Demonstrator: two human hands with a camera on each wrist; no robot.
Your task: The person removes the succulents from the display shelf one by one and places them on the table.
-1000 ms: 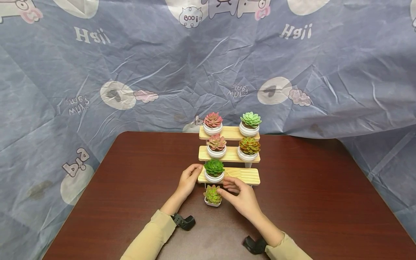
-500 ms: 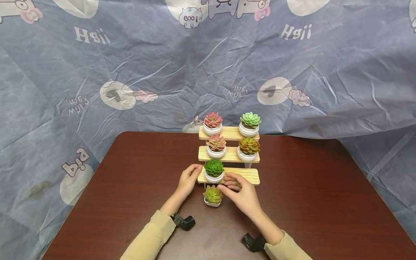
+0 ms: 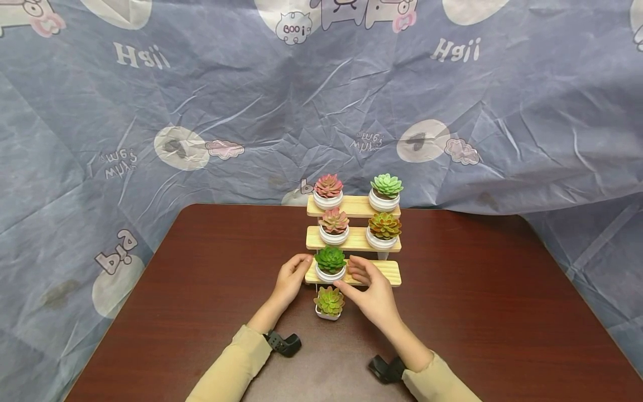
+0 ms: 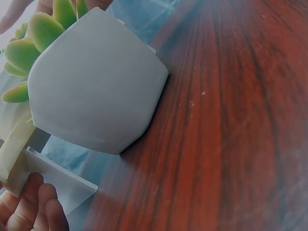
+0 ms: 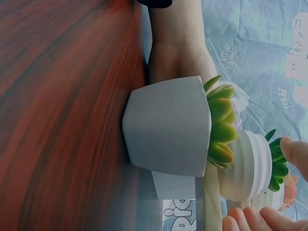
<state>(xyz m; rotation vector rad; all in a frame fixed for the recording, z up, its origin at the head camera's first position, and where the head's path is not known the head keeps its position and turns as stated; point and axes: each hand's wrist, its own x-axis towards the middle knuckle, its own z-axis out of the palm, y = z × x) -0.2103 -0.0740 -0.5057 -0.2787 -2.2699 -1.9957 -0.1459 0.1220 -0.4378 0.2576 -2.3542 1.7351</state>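
In the head view, my left hand holds the left end of a three-tier wooden plant stand. Its fingers curl against the shelf end beside a clear leg in the left wrist view. My right hand reaches around the front right of a dark green potted succulent on the lowest shelf. Thumb and fingers are spread, with a gap to the pot visible in the right wrist view. In front of the stand, on the table, sits a yellow-green succulent in an angular white pot.
A pink succulent and an orange-green one stand on the middle shelf. On the top shelf are a red succulent and a pale green one. A printed cloth hangs behind the dark wooden table.
My right hand has moved up and slightly left, from beside the yellow-green succulent to beside the dark green one. The left hand stays at the shelf end.
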